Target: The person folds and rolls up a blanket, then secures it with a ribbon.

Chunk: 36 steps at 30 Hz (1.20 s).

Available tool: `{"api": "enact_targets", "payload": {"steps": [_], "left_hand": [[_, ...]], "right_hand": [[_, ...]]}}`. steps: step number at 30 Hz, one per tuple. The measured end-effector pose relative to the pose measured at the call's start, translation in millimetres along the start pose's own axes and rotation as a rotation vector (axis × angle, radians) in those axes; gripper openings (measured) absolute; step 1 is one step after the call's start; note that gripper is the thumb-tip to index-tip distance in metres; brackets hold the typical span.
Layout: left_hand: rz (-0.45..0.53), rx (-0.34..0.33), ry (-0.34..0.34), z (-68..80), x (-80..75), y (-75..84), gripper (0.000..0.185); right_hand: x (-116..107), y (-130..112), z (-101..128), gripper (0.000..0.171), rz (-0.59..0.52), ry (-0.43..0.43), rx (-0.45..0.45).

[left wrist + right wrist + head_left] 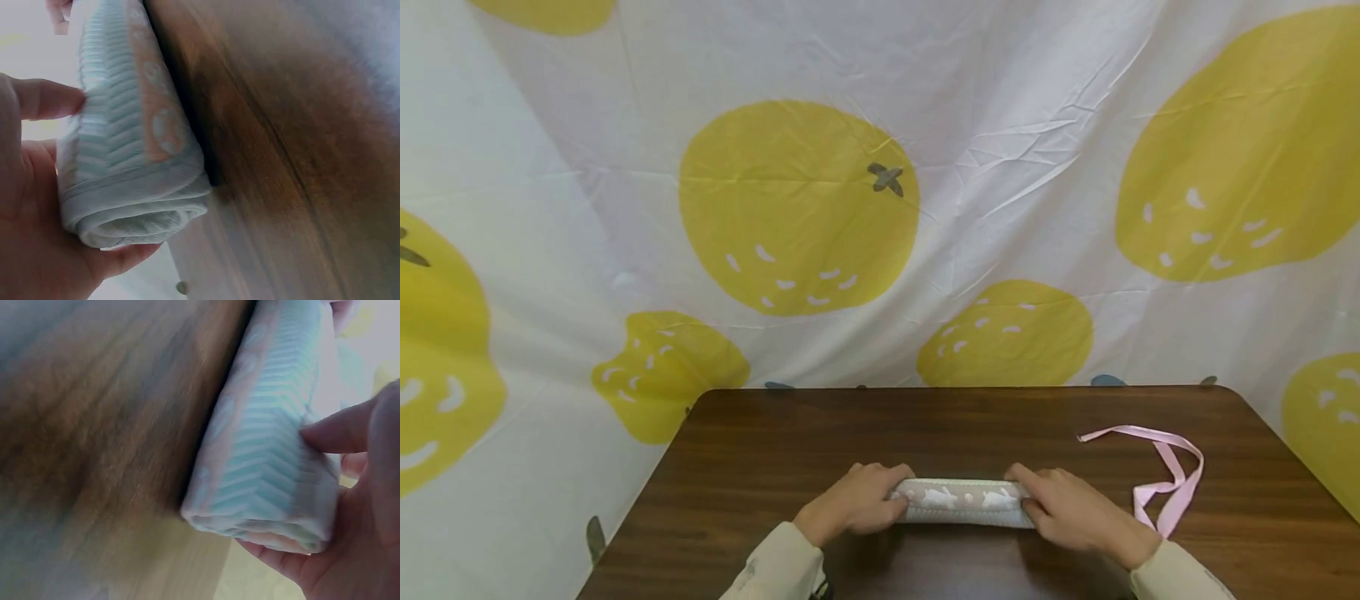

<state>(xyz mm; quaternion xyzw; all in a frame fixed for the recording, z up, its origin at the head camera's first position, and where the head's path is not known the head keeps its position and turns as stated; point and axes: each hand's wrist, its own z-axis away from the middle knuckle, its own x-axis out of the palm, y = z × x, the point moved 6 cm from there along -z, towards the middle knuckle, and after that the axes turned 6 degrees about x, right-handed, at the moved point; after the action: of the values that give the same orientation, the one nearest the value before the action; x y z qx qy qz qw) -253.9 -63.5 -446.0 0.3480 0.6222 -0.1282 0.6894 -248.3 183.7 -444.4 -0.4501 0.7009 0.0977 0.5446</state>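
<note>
Step in hand looks like rolling: towel roll is wound tight, lying on the worktop near its near edge, centre. Left hand grips the left end, fingers curled round it; right hand does the same on the right end, thumb pressing the ribbed face. Long axis runs left–right, open spiral ends facing each side. Pink ribbon lies just right of the right hand. Next move likely needs one hand pinning the roll while the other frees up.

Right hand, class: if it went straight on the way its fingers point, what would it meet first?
The right hand points left along the rolled towel it grips; beyond that, probably the left hand.
</note>
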Motion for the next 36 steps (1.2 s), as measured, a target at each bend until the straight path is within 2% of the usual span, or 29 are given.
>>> {"api": "enact_targets", "payload": {"steps": [5, 9, 11, 13, 17, 21, 25, 28, 32, 36], "left_hand": [[-0.07, -0.063, 0.021, -9.0, 1.7, -9.0, 0.032], [-0.166, -0.099, 0.036, -11.3, 2.3, -11.6, 0.038], [-0.229, -0.078, 0.069, -12.0, 2.7, -8.9, 0.038], [-0.273, -0.028, 0.114, -12.8, 3.4, -3.0, 0.036], [-0.355, 0.072, 0.166, -13.5, 7.2, 10.5, 0.041], [-0.421, 0.075, 0.154, -14.4, 12.0, 14.3, 0.047], [-0.417, 0.025, 0.105, -15.7, 18.0, 11.6, 0.046], [-0.448, -0.003, 0.035, -16.2, 25.7, 9.8, 0.059], [-0.536, 0.0, -0.022, -16.6, 33.0, 8.5, 0.075], [-0.563, 0.008, -0.034, -17.4, 34.5, 6.6, 0.079]], "right_hand": [[8, 15, -11, 0.023, -0.022, -0.089, 0.098], [12, 23, -15, 0.02, 0.057, -0.121, 0.135], [13, 24, -15, 0.026, 0.134, -0.105, 0.139], [14, 23, -14, 0.034, 0.234, -0.078, 0.145], [16, 11, -11, 0.044, 0.405, -0.001, 0.094], [22, -2, -8, 0.058, 0.454, 0.06, 0.017], [28, -2, -3, 0.072, 0.449, 0.051, 0.044], [32, 1, 0, 0.082, 0.498, 0.025, 0.05], [37, 5, 1, 0.084, 0.559, -0.001, 0.019], [41, 10, -1, 0.081, 0.544, -0.029, 0.011]]}}
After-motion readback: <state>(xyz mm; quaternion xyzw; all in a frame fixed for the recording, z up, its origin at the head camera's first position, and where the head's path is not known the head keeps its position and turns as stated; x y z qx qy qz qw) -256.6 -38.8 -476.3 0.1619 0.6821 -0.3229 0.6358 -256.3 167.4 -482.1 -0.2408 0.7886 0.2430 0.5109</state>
